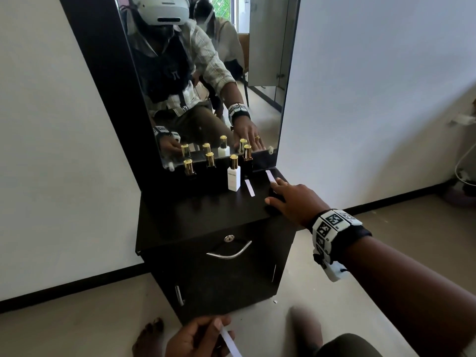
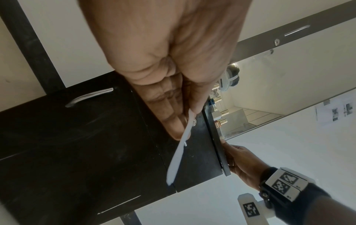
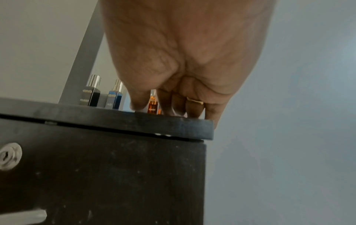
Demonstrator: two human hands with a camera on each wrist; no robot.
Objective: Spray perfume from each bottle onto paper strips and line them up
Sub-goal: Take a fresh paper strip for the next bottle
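On the dark dressing table (image 1: 206, 215), under the mirror (image 1: 206, 73), four perfume bottles with gold caps stand in a row: a black bottle (image 1: 189, 169) at the left, a blue bottle (image 1: 210, 161) next, a white bottle (image 1: 234, 176) closer to the front, and an amber bottle (image 1: 247, 161) just behind it on the right. The table's drawer has a lock (image 1: 228, 238) and a curved metal handle (image 1: 229, 251). Two paper strips lie flat on the top: one strip (image 1: 249, 187) just right of the white bottle, the far strip (image 1: 270, 175) near the right back corner. The right hand (image 1: 296, 202) rests at the right edge of the tabletop with fingers spread and straight, one fingertip touching the near end of the far strip. Whether it grips anything cannot be told. The left hand (image 1: 198, 338) hangs low in front of the cupboard, well apart from the bottles, pinching a third held strip (image 2: 178, 153) between thumb and fingers.
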